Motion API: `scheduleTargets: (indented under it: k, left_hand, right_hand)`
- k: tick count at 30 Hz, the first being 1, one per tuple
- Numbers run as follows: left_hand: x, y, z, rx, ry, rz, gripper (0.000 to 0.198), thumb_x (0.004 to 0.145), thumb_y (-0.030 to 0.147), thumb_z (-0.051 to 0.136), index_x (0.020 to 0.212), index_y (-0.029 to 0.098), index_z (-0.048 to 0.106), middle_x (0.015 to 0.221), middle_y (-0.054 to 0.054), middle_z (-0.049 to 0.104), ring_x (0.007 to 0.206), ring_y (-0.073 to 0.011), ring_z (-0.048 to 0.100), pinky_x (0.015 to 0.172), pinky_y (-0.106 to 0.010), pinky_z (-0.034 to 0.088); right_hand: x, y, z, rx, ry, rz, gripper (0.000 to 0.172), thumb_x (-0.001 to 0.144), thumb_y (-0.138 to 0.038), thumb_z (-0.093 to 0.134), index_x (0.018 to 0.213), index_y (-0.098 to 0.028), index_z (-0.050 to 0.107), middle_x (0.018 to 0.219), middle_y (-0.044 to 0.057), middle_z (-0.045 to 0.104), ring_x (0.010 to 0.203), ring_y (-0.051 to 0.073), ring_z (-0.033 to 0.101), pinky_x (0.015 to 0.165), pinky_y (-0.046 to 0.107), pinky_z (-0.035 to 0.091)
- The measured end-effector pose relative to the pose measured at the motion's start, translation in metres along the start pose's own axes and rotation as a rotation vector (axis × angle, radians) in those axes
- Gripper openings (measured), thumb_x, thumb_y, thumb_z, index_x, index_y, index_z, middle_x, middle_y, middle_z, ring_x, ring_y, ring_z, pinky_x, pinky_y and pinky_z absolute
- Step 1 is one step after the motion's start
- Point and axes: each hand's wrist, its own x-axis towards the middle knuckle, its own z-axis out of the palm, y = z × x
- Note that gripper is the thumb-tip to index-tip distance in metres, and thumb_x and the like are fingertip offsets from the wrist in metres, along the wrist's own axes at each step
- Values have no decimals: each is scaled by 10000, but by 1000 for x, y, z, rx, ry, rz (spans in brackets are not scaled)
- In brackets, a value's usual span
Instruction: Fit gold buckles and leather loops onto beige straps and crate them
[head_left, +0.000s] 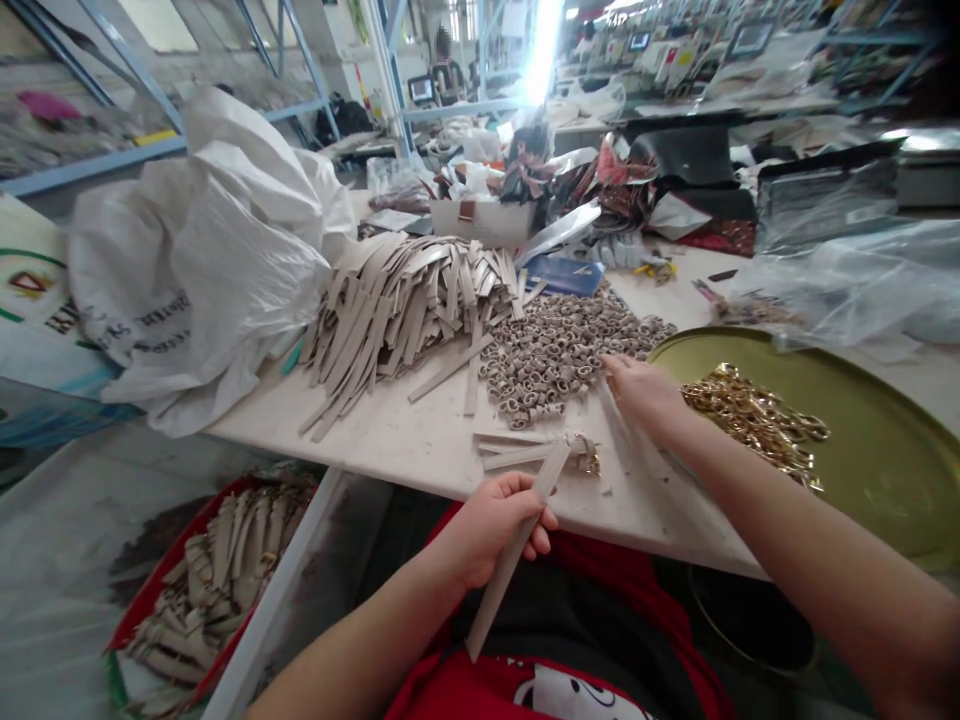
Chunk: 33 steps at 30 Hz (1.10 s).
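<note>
Red top point(450, 695) w/ white print point(574, 697) (cut off), blk cloth point(570, 610).

Head-worn view, high above and behind both grips, facing forward and down across the table point(405, 440). Closest in frame, at lower centre, the left grip point(491, 530) with its beige strip point(517, 560); a little farther out, right of centre, the right grip point(641, 395). Directly below the left grip, the red shirt point(465, 690) on the wearer's own chest. Down-left of that grip, a red crate point(172, 555). Far beyond both grips, along the top of the frame, blue steel racks point(135, 75).
</note>
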Motion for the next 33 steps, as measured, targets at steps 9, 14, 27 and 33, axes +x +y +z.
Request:
scheduleTargets:
  k: [9, 14, 27, 33]
  left_hand:
    - [35, 2, -9, -82, -18, -97, 187, 626, 168, 520, 812, 144, 531, 689, 10, 589, 450, -36, 489, 398, -144, 326]
    - [41, 0, -9, -96, -1, -106, 221, 686, 196, 521, 892, 135, 572, 768, -7, 591, 502, -38, 464, 445, -165, 304]
    - [23, -5, -4, 187, -51, -26, 447, 731, 190, 506, 1175, 157, 540, 630, 17, 513, 520, -65, 457, 475, -168, 352]
    - [14, -10, 2, 246, -53, 4, 394, 719, 165, 478, 1103, 135, 561, 605, 20, 501, 521, -68, 479, 459, -153, 379]
  right_hand:
    - [4, -3, 9, -227, -70, -146, 338, 855, -184, 369, 1117, -144, 579, 923, 132, 636, 783, 233, 585, 669, 304, 380]
    - [4, -1, 6, -181, -65, -130, 249, 844, -247, 423, 951, -151, 627, 871, 110, 621, 750, 216, 573, 646, 289, 371]
    - [-63, -9, -27, -238, -203, -51, 149, 781, -295, 507, 809, -171, 583, 764, 74, 627, 650, 213, 580, 565, 295, 365]
    - [-72, -22, -19, -185, -269, -96, 211, 827, -204, 431, 900, -154, 623, 826, 105, 600, 673, 198, 577, 596, 289, 376]
